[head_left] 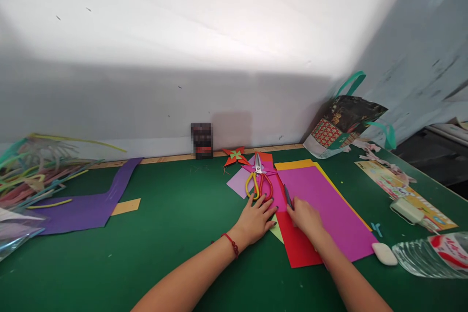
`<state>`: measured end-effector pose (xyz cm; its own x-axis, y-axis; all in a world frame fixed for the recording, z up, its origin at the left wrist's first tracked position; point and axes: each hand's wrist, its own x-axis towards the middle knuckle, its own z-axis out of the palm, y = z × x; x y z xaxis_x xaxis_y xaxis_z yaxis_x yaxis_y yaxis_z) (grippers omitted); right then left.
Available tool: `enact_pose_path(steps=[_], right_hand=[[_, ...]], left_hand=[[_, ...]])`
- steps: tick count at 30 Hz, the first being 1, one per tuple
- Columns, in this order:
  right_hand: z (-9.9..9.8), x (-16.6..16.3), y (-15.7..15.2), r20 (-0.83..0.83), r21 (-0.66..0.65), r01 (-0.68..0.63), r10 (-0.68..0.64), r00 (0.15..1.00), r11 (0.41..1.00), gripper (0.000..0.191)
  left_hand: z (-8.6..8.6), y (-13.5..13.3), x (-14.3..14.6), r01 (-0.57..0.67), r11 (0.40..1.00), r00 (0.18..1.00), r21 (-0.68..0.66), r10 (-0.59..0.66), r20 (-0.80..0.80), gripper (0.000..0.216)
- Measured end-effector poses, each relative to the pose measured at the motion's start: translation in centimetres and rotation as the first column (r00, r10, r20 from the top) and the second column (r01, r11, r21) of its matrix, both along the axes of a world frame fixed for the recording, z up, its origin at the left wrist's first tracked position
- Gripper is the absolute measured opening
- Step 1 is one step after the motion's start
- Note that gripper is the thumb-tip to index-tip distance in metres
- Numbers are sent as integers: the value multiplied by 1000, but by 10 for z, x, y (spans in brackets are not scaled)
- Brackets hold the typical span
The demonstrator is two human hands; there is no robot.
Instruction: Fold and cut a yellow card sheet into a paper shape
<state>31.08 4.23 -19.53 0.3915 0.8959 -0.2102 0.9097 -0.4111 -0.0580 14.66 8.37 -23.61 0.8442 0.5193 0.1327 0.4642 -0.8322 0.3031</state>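
My left hand (255,220) lies palm down with its fingers spread, the fingertips at the handles of the scissors (258,170) and on the edge of the papers. The scissors have one yellow and one red handle and point away from me. My right hand (305,215) is closed round a slim dark pen-like tool (287,195), whose exact kind I cannot make out. It rests over a magenta sheet (336,204) and a red sheet (296,243). Under and beside my left hand show a lilac piece (239,183) and a pale green piece (278,231).
An orange paper pinwheel shape (235,156) and a dark box (203,141) are by the wall. Purple paper (84,209) and bundled pipe cleaners (36,170) lie left. At right are a bag (336,126), a ruler (380,180), a white eraser-like block (385,254) and a bottle (420,256).
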Motion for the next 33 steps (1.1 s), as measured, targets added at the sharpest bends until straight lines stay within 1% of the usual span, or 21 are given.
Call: enact_pose_path(steps=[3,5,7,9,10,12,13,15,17,18,20,21,22,23,24,26,27,29,31,32,33], right_hand=[[3,-7,8,-82,21,-27,29,996,999,21],[6,-16,16,-140,72,-57,67,988,996,20],[9,-27,28,-151,126,-72,91,984,989,19],[11,-36,41,-138,128,-50,68,988,990,21],[11,-39,48,-128,119,-19,34,991,993,22],[9,-42,58,-116,121,22,-8,993,992,26],[7,-42,61,-124,131,22,-6,992,991,28],[0,-39,61,-150,185,-18,46,988,983,32],[-7,-32,53,-152,272,-52,97,984,961,33],[-11,-28,46,-144,314,-63,113,983,947,32],[-19,-16,32,-115,376,-76,128,985,924,29],[-22,-9,24,-101,397,-91,142,985,913,30],[-26,-1,17,-92,407,-110,160,983,907,31],[-28,7,10,-83,412,-105,152,985,905,32],[-30,17,4,-78,405,-92,135,988,909,33],[-31,38,-5,-70,390,-42,75,995,920,38],[-31,50,-8,-60,377,-11,37,998,926,41],[-28,76,-12,-29,333,65,-58,998,941,43],[-24,102,-13,13,304,152,-164,986,941,43],[-22,115,-14,22,290,189,-204,979,938,43],[-20,125,-15,18,266,228,-242,970,937,45]], left_hand=[[1,4,-6,-25,1000,1000,19,25,11,38],[2,6,-10,-39,999,999,34,38,15,37],[3,7,-15,-47,998,999,52,47,14,36],[5,7,-18,-55,996,998,70,54,10,35],[6,8,-20,-60,995,998,76,60,7,35],[6,8,-23,-75,994,997,85,75,2,35],[6,8,-24,-84,993,996,86,84,2,36],[7,8,-27,-104,992,995,77,104,7,36],[7,3,-27,-138,990,990,36,137,18,37],[8,-1,-27,-162,987,986,-10,163,30,37],[11,-12,-23,-219,962,969,-164,234,76,39],[13,-18,-19,-247,928,950,-279,288,119,41],[15,-24,-15,-258,877,925,-406,346,158,43],[17,-29,-11,-253,805,899,-537,401,178,44],[19,-34,-6,-241,714,876,-658,452,169,45],[23,-39,2,-224,519,855,-824,510,89,43],[26,-39,4,-212,431,848,-877,528,54,43],[33,-39,5,-165,274,813,-947,582,27,43],[41,-38,3,-152,136,774,-979,632,-33,42],[45,-38,3,-143,102,771,-984,636,-46,40],[49,-37,2,-133,86,776,-987,629,-49,38]])
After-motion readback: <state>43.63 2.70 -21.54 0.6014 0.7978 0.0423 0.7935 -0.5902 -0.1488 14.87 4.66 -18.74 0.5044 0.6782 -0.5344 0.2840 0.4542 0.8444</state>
